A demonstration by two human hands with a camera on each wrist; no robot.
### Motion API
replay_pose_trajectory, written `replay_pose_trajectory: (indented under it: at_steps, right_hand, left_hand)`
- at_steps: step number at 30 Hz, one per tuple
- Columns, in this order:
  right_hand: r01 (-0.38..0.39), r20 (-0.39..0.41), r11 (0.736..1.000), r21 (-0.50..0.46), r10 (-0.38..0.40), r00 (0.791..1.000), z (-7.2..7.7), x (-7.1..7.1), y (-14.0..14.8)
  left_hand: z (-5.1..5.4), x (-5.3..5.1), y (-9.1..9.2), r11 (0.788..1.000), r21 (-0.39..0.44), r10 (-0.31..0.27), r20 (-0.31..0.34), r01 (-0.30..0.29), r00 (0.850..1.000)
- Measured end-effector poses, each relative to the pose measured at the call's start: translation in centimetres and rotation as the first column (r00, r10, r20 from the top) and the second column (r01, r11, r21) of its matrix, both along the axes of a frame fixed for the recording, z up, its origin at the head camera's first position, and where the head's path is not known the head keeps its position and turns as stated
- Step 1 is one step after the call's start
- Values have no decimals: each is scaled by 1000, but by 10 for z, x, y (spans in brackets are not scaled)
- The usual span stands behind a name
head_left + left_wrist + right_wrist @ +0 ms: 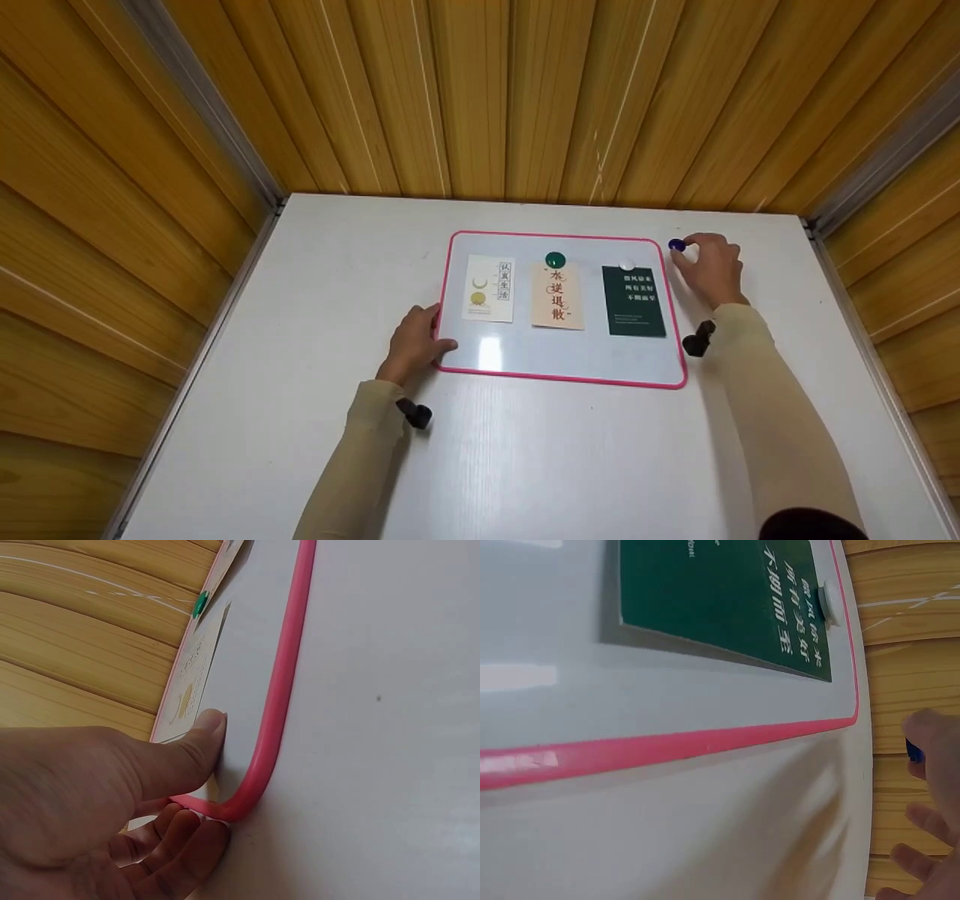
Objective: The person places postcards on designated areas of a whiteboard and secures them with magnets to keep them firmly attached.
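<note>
A small whiteboard (570, 360) with a pink rim lies on the table. My left hand (411, 343) grips its left edge near the lower corner; in the left wrist view the thumb (199, 746) is on the face and fingers curl under the rim. Beyond the board's upper right corner, my right hand (712, 270) pinches a round blue magnet (676, 245) between thumb and forefinger. Three cards are on the board: a white card (487, 300), a peach card (556, 300) under a green magnet (555, 259), and a dark green card (634, 304) under a white magnet (627, 264). No magnet shows on the white card.
The white table (525, 450) extends around the board on all sides. Wood-plank walls (480, 97) stand behind the table and along both sides. A black rounded object (810, 523) shows at the lower right edge of the head view.
</note>
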State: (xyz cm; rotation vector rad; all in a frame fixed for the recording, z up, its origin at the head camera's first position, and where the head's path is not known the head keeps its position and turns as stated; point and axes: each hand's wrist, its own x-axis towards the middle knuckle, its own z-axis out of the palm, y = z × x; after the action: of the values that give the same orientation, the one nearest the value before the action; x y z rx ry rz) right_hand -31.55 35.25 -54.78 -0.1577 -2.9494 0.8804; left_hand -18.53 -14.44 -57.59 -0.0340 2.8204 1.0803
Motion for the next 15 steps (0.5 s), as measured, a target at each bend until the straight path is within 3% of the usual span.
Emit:
replay_pose_trajectory:
  at_steps: [15]
  right_hand:
    - [-24,-12,1000,0,24,1000,5,-13,-30]
  left_hand:
    - [-1,-1,0,1000,6,8,1,-8,1000]
